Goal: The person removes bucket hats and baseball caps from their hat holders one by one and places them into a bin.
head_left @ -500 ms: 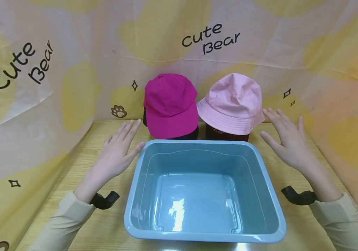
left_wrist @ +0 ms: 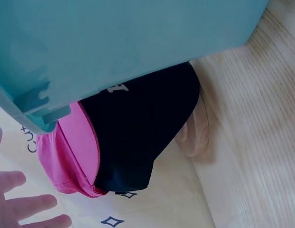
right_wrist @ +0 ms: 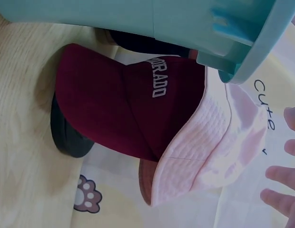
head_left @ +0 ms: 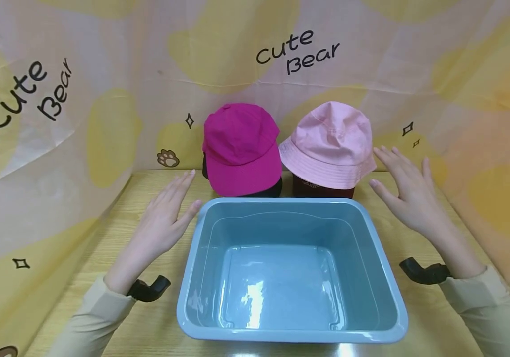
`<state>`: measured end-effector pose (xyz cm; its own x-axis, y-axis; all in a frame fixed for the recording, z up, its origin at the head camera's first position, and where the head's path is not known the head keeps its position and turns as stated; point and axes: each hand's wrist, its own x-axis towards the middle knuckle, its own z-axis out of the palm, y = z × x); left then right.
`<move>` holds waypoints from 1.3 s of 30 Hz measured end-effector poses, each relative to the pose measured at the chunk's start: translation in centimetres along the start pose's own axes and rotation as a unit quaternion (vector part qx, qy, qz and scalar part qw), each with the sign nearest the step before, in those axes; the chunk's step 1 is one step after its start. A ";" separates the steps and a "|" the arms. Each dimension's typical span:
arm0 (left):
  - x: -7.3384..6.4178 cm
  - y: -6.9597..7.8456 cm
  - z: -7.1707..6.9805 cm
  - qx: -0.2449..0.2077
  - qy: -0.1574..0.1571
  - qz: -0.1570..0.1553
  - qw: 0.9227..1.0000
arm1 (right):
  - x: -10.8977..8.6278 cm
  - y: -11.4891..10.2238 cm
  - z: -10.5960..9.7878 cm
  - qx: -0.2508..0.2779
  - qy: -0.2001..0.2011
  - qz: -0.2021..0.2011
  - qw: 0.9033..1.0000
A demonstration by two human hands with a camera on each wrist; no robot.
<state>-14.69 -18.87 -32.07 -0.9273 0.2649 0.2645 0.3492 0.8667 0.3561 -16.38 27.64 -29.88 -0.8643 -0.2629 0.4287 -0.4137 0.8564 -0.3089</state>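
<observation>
A light blue plastic basin (head_left: pixel 290 334) stands on the table between my hands, with nothing inside it. My left hand (head_left: pixel 159 218) hovers by its back left corner, fingers straight and thumb spread. On the other side, my right hand (head_left: pixel 409 201) is held with extended fingers near the brim of a pale pink bucket hat (head_left: pixel 333 141). Under that hat is a maroon cap (right_wrist: pixel 104 90) with white lettering, seen in the right wrist view. A magenta cap (head_left: pixel 242 144) sits on top of a black cap (left_wrist: pixel 142 114). Neither hand holds anything.
The caps rest on stands; a beige base (left_wrist: pixel 197 130) and a black base (right_wrist: pixel 69 133) show in the wrist views. A printed cloth (head_left: pixel 219 44) hangs behind and along both sides of the wooden table (head_left: pixel 148 327).
My left hand has drifted slightly left, its thumb a little farther from the basin rim. My right hand has risen slightly in view. The hats and basin stay in place.
</observation>
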 end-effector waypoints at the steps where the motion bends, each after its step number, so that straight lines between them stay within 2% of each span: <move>1: -0.1 0.0 0.0 -0.002 0.003 -0.001 1.000 | 0.1 0.0 0.0 -0.001 -0.001 -0.002 1.000; 13: -0.5 0.2 0.1 -0.034 0.032 0.000 0.999 | 1.0 0.0 -0.5 -0.003 0.006 -0.010 1.000; 20: -0.7 -0.2 0.1 -0.059 0.034 0.003 0.998 | 1.7 -0.2 -0.9 -0.004 0.016 -0.019 1.000; 31: -1.2 -0.8 -0.2 -0.108 0.035 -0.018 0.993 | 2.5 -0.7 -1.3 0.006 0.025 -0.023 0.999; 39: -1.7 -0.9 0.3 -0.143 0.072 -0.009 0.987 | 3.3 -0.8 -1.5 0.007 0.040 -0.034 0.999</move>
<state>-13.53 -19.99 -33.15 -0.9119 0.1699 0.3737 0.3761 0.7103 0.5950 -18.49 26.74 -26.99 -0.8088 -0.2842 0.5149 -0.4755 0.8312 -0.2880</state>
